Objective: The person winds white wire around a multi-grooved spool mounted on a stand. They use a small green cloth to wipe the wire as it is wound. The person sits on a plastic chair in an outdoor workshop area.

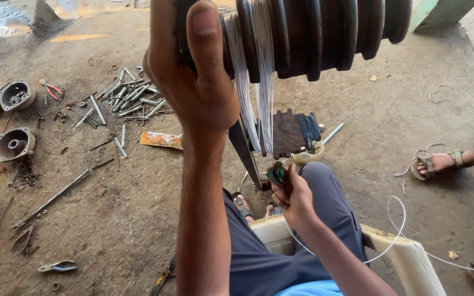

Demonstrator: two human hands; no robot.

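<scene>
A dark, smooth-worn wooden winding former (325, 33) carries strands of glossy pale wire (253, 82) above a rough, dusty concrete floor (111, 219) strewn with dull metal bolts (127, 98) and matt grey cast-metal housings (15, 143).

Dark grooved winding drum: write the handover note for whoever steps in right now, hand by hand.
Left hand: raised, its grip closed on the end of the dark grooved winding drum.
Right hand: low over the lap, pinching a small green wad through which the thin silver wire feeds.
Done: silver turns fill the two grooves nearest the left hand.
Left: the other grooves are bare; slack wire loops across the pale plastic chair and off to the right.
Loose bolts and pliers lie on the dirt floor.
</scene>
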